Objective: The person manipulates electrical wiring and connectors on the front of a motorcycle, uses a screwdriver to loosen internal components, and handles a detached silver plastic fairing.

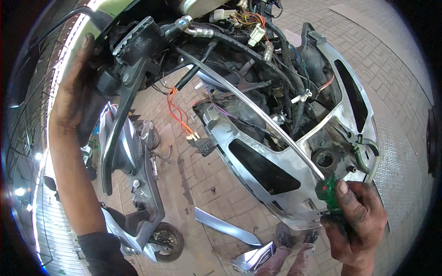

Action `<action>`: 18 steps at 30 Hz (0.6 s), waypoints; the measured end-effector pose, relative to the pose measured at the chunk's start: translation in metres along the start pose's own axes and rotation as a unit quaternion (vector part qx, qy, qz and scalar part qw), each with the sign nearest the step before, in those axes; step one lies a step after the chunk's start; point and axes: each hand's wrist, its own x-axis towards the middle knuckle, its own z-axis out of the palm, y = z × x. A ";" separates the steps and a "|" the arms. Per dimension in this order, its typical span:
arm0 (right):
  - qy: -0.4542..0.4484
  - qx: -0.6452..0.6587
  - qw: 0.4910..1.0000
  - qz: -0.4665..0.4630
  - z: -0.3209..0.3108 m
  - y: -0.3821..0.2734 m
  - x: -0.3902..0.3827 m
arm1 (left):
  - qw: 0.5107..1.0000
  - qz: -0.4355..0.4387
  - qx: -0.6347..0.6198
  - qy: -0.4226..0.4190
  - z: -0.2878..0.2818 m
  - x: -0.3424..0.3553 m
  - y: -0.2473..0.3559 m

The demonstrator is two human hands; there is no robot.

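The screwdriver [276, 138] has a long, smooth, shiny metal shaft and a glossy translucent green plastic handle. Beside it, the silver front panel [285, 156] looks like dull, scuffed, dusty plastic.

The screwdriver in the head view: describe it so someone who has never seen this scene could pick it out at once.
Start at the big silver front fairing of the stripped scooter, with its two dark cut-outs. At its lower right edge the right hand grips the screwdriver: a translucent green handle, its long shaft running up left across the wiring. Nothing else nearby is green and transparent.
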 end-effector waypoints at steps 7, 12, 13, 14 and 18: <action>-0.019 0.058 0.994 0.089 -0.004 -0.021 -0.002 | 1.000 0.002 -0.004 0.004 -0.007 -0.002 -0.004; -0.042 -0.222 0.974 0.008 -0.051 -0.045 0.025 | 0.998 0.029 0.002 -0.053 -0.020 0.009 -0.010; -0.007 -0.290 0.957 -0.001 -0.057 -0.045 0.019 | 0.997 0.045 0.016 -0.054 -0.023 0.011 -0.014; 0.045 -0.268 0.962 -0.015 -0.070 -0.043 0.008 | 0.996 0.071 0.020 -0.054 -0.024 0.015 -0.010; 0.166 -0.167 0.970 -0.065 -0.075 -0.038 -0.006 | 0.998 0.028 0.001 -0.058 -0.035 0.020 -0.023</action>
